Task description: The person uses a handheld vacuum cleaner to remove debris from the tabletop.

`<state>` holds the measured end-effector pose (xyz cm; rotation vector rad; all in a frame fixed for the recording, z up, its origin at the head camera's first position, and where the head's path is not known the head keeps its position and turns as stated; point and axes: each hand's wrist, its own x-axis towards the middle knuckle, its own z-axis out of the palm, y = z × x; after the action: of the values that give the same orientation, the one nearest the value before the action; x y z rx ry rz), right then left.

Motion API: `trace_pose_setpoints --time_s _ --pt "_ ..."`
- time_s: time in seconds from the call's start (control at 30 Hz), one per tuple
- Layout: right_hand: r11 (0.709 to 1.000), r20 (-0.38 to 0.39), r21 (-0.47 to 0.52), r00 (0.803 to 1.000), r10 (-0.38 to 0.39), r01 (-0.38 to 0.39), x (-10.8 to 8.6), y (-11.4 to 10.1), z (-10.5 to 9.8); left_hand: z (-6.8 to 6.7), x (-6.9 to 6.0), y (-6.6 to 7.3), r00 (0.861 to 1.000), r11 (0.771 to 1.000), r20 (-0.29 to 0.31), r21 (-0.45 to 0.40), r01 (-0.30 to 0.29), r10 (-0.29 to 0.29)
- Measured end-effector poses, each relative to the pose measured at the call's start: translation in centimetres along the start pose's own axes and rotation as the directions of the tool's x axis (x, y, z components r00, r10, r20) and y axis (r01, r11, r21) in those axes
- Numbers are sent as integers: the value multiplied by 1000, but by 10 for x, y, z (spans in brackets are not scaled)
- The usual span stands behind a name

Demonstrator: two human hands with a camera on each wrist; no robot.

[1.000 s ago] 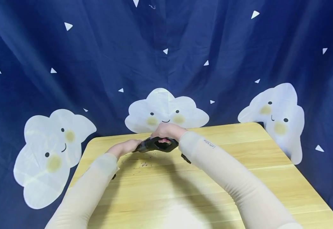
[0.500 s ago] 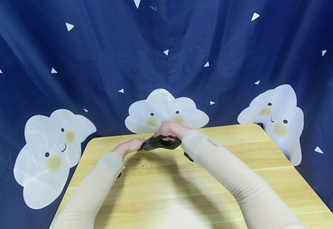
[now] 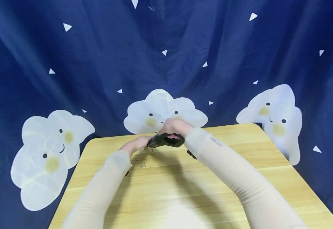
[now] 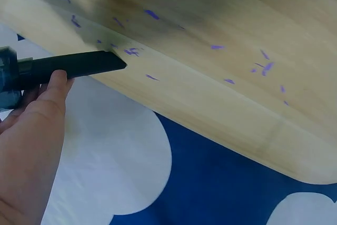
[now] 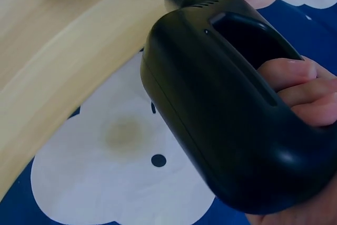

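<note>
A black handheld vacuum cleaner (image 3: 160, 140) is held over the far part of the wooden table. My right hand (image 3: 175, 126) grips its loop handle, with fingers (image 5: 295, 75) curled through the opening in the right wrist view. Near the front end, my left hand (image 3: 137, 144) holds the vacuum by its narrow nozzle (image 4: 79, 66). In the left wrist view the slanted nozzle tip points at small purple scraps (image 4: 151, 14) scattered on the wood. Part of the left hand's grip is hidden behind the nozzle.
The light wooden table (image 3: 160, 187) has rounded far corners. Right behind its far edge hangs a dark blue curtain (image 3: 106, 63) with white clouds and triangles. A small cluster of scraps (image 3: 142, 165) lies on the wood nearer than the vacuum.
Both hands and the vacuum cleaner have shifted to the right and slightly away along the far edge. Both hands keep their hold.
</note>
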<state>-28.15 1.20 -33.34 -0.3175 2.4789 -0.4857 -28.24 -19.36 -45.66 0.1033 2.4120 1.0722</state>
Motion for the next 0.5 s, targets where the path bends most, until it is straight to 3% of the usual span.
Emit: trace_pose_setpoints --time_s 0.23,0.5 --pt "999 62 21 997 -35 33 -2 7 -6 0 4 6 1000 999 3 31 -12 12" --pt "974 124 225 991 -46 17 8 11 3 -9 9 2 999 999 -2 12 44 -44"
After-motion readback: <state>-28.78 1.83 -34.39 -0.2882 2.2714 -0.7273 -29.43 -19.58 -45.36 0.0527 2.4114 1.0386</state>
